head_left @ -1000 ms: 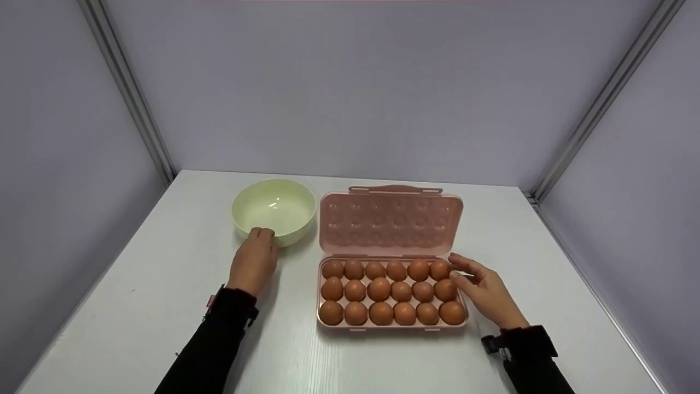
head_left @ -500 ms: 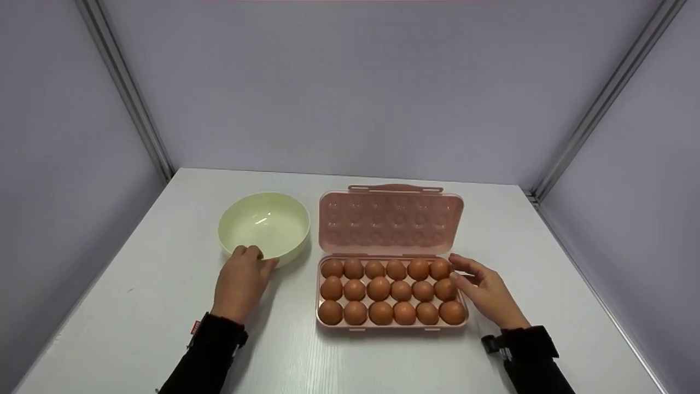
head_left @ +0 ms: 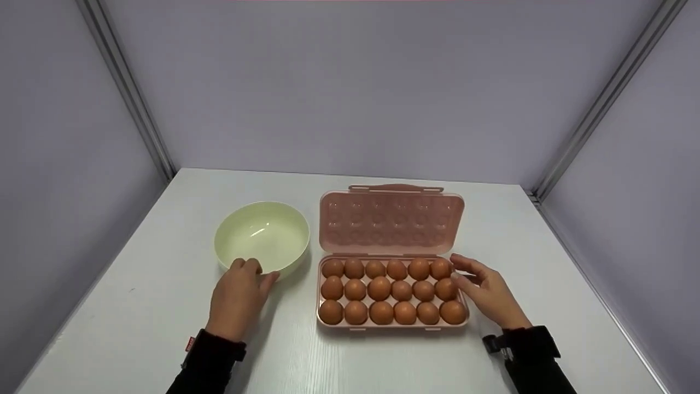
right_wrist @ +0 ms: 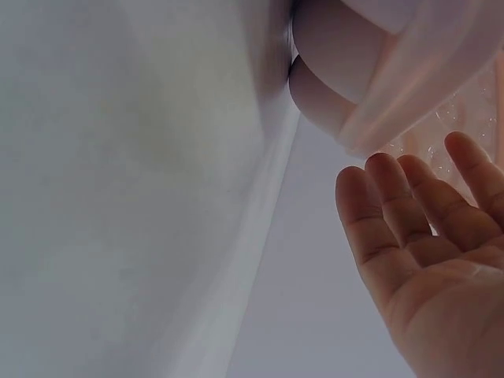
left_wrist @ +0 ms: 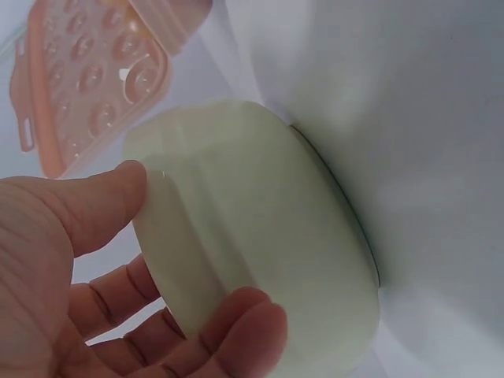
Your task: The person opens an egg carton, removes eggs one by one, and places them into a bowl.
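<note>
A pale green bowl [head_left: 268, 232] stands on the white table, left of a pink plastic egg box. My left hand [head_left: 235, 301] pinches the bowl's near rim between thumb and fingers. In the left wrist view the thumb [left_wrist: 102, 209] lies at the rim, and some fingers pass to its other side. The egg box's base [head_left: 377, 328] is full of brown eggs [head_left: 379, 288] in three rows; its lid [head_left: 391, 224] leans back raised. Beside the box's right edge is my right hand [head_left: 489, 295], fingers relaxed and holding nothing. In the right wrist view its fingers [right_wrist: 362, 205] are extended near the box.
The white tabletop [head_left: 131, 328] reaches back to a pale wall [head_left: 350, 93]. Side panels with metal corner posts [head_left: 128, 90] close in the left and right.
My left hand has drawn the bowl toward me and a little to the left, opening a gap from the egg box's lid. The right hand and the egg box have stayed put.
</note>
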{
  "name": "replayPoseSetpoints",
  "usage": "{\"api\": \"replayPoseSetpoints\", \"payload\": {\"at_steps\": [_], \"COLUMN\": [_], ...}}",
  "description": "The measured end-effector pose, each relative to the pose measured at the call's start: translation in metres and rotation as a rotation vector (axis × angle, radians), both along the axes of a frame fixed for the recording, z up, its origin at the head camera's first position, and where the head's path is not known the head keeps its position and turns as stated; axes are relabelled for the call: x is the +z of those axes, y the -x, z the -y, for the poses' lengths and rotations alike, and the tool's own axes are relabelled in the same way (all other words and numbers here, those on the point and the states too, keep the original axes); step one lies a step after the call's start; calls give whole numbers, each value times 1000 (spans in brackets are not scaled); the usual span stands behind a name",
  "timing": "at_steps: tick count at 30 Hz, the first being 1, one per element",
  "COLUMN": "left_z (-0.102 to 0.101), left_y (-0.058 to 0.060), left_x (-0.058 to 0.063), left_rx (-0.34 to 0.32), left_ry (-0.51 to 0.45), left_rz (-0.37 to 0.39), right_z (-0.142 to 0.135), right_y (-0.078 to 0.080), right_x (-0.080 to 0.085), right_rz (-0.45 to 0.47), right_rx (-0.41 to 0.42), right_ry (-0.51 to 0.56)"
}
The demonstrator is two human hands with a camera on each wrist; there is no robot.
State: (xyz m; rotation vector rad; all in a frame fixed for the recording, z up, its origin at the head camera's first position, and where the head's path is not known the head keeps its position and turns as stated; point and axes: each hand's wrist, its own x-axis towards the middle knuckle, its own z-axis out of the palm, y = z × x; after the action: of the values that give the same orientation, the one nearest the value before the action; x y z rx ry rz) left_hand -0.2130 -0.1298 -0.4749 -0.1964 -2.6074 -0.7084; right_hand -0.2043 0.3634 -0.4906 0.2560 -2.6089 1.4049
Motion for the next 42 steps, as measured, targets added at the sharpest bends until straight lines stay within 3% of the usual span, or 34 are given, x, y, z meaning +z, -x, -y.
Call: {"api": "replayPoseSetpoints", "payload": {"at_steps": [5, 9, 13, 17, 22, 28, 31, 37, 42], "left_z": [-1, -6, -24, -50, -75, -86, -85, -82, -75], "left_y": [-1, -3, -8, -15, -19, -20, -18, -14, -18], "left_x": [0, -1, 2, 3, -2, -10, -14, -18, -20], "left_rx": [5, 13, -69, -211, -323, -272, -259, -258, -281], "left_ry": [-4, 2, -5, -81, -235, -339, -391, -514, -513], "left_rz": [-11, -97, -217, -230, -134, 122, 211, 260, 263], "right_z": [6, 28, 70, 119, 172, 211, 220, 226, 232], "right_y": [-3, -13, -22, -26, -26, -19, -16, -11, -11], "right_x": [6, 16, 32, 42, 34, 17, 10, 8, 14], "right_rz": [-47, -244, -554, -707, -739, -717, -708, -664, -585], "right_rx": [-32, -30, 126, 300, 398, 386, 359, 318, 313], "right_ry": [-59, -262, -433, -524, -660, -801, -828, -905, -970]}}
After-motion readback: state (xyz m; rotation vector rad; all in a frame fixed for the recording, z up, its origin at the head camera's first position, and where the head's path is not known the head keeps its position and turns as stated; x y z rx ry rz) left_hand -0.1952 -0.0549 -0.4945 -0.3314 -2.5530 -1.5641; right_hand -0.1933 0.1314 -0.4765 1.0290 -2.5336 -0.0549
